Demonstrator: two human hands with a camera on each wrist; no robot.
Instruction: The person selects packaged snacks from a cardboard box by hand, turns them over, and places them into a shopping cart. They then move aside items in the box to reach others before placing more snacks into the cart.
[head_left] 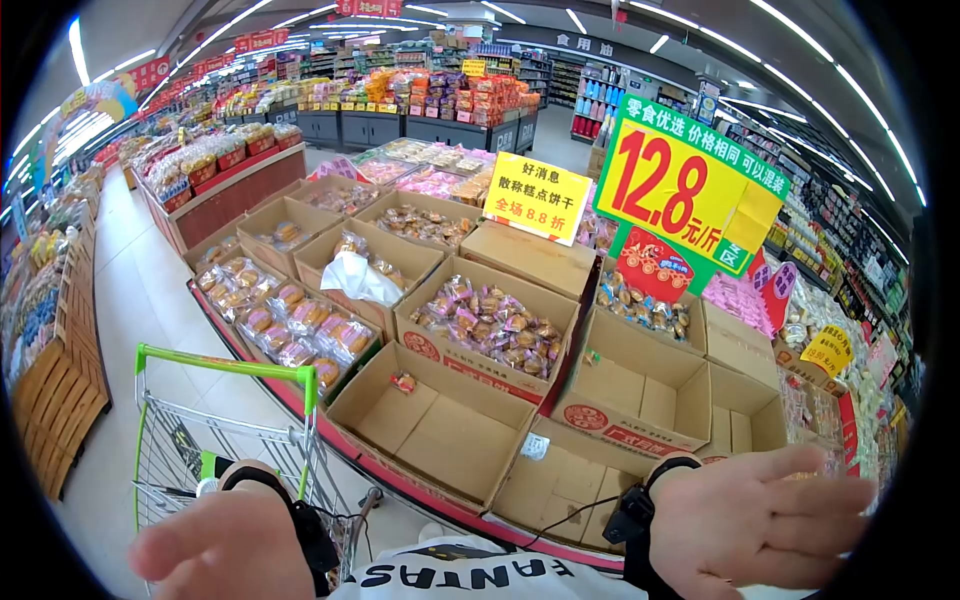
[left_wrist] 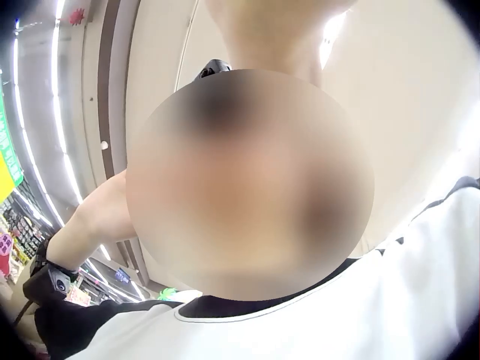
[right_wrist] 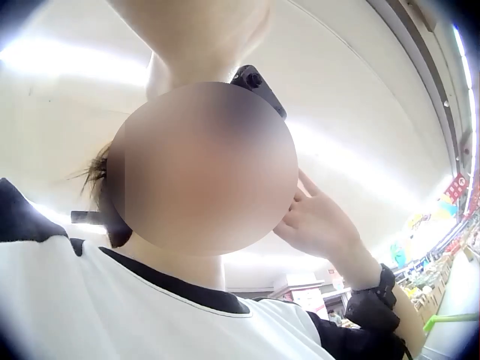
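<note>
Both bare hands are raised close to the head camera, with nothing in them. At the lower left of the head view is the left hand, its fingers partly cut off by the dark rim. The right wrist view shows that left hand beside the blurred head, fingers relaxed. On the lower right, the right hand has its fingers stretched out to the right. Each wrist wears a black camera on a strap. Beyond the left hand stands a shopping cart with a green handle.
Cardboard boxes of wrapped pastries fill the display ahead. A nearly bare box holds one small packet. A yellow sign and a large price sign stand over the boxes. A tiled aisle runs along the left, beside a wooden-sided shelf.
</note>
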